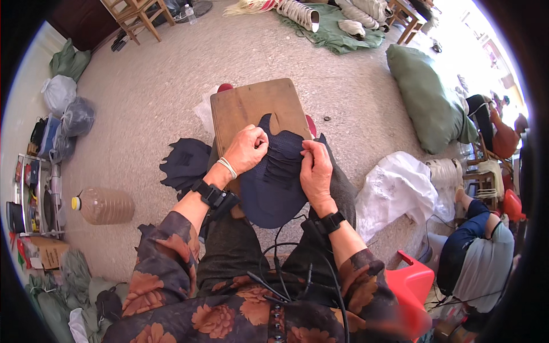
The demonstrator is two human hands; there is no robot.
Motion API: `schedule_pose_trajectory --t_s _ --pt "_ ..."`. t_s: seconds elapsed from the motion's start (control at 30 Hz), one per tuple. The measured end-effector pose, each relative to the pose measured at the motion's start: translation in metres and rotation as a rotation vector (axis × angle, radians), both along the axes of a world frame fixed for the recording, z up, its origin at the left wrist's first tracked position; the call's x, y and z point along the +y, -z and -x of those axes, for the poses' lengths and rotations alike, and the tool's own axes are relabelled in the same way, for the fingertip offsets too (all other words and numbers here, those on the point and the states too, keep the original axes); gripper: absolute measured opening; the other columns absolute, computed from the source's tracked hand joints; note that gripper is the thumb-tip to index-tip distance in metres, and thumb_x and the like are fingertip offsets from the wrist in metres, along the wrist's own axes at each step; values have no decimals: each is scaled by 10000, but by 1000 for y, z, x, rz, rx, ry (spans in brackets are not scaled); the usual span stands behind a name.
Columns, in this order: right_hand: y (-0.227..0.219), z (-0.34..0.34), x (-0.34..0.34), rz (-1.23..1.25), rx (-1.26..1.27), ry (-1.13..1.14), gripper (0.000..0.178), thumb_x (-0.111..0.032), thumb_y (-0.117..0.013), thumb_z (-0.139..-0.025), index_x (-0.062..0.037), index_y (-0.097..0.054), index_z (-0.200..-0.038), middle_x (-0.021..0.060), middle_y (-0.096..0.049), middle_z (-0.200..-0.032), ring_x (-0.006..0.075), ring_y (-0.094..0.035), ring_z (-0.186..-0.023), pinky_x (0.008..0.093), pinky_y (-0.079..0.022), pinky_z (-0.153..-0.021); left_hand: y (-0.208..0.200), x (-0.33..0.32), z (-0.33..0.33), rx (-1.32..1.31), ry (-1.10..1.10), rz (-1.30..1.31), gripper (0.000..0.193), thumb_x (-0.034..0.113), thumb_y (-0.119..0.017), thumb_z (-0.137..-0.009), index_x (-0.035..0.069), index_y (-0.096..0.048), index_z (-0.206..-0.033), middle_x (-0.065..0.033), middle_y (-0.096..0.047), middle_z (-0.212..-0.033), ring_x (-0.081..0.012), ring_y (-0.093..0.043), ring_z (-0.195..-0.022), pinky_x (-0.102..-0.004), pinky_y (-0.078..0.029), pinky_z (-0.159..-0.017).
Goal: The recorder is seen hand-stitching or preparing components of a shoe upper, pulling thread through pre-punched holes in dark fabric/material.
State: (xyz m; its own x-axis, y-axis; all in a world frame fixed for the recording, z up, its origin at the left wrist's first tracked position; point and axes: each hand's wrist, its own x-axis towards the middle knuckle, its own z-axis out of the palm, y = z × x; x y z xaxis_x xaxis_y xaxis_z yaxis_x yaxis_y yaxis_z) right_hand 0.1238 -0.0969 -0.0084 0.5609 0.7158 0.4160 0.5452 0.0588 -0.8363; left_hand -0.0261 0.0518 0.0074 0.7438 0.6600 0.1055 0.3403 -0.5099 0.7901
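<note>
A navy knit shoe upper [273, 183] lies over a wooden board [260, 103] and my lap, its rounded end toward me and its ribbed middle gathered. My left hand [247, 150] is closed in a pinch at the upper's far left edge, beside a narrow pointed tab. My right hand [316, 171] pinches the opposite edge, thumb against fingers. Whether either hand also has a needle or thread in it is too small to see. More navy fabric pieces [186, 163] lie by my left leg.
A large plastic bottle [106, 206] lies at left. White sacking [397, 191] and a red plastic stool [409, 280] are at right. Beyond stands a stuffed green sack [429, 97]. Another person [477, 251] sits at the far right. Dark cables [280, 251] hang across my lap.
</note>
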Motion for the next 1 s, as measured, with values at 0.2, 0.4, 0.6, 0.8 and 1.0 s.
schedule_pose_trajectory --t_s 0.2,0.4,0.6,0.8,1.0 --pt "0 1 2 -57 -173 35 190 70 -546 -855 15 -599 -1030 175 -598 -984 333 -608 -866 387 -514 -798 -1 2 1 58 5 -76 82 92 -666 -836 11 -655 -838 -44 -531 -757 -138 -526 -680 -288 -451 -634" --pt "-4 -8 -2 51 -185 -129 112 19 -645 -804 1 -622 -913 158 -594 -1022 364 -596 -967 426 -499 -846 1 8 2 30 -33 205 169 146 -601 -927 12 -699 -896 -50 -628 -846 -125 -594 -770 -282 -482 -690" --pt "-13 -26 -17 199 -242 -175 90 -7 -648 -819 -12 -623 -905 147 -581 -948 354 -598 -939 419 -499 -816 3 2 0 -34 -4 28 219 158 -500 -958 10 -658 -924 -98 -656 -892 -190 -625 -827 -326 -487 -769" --pt "-22 -26 -15 262 -191 -253 80 -49 -673 -814 -32 -620 -871 141 -576 -909 352 -589 -927 418 -494 -806 -9 -15 1 -62 21 -126 181 106 -465 -954 13 -620 -942 -151 -636 -903 -298 -630 -868 -365 -482 -778" --pt "-25 -24 -12 304 -295 -224 97 -83 -692 -817 -45 -635 -885 134 -570 -908 337 -587 -923 423 -491 -811 -16 -66 9 -64 84 -512 114 69 -647 -839 33 -626 -945 -95 -549 -890 -289 -562 -829 -387 -447 -754"
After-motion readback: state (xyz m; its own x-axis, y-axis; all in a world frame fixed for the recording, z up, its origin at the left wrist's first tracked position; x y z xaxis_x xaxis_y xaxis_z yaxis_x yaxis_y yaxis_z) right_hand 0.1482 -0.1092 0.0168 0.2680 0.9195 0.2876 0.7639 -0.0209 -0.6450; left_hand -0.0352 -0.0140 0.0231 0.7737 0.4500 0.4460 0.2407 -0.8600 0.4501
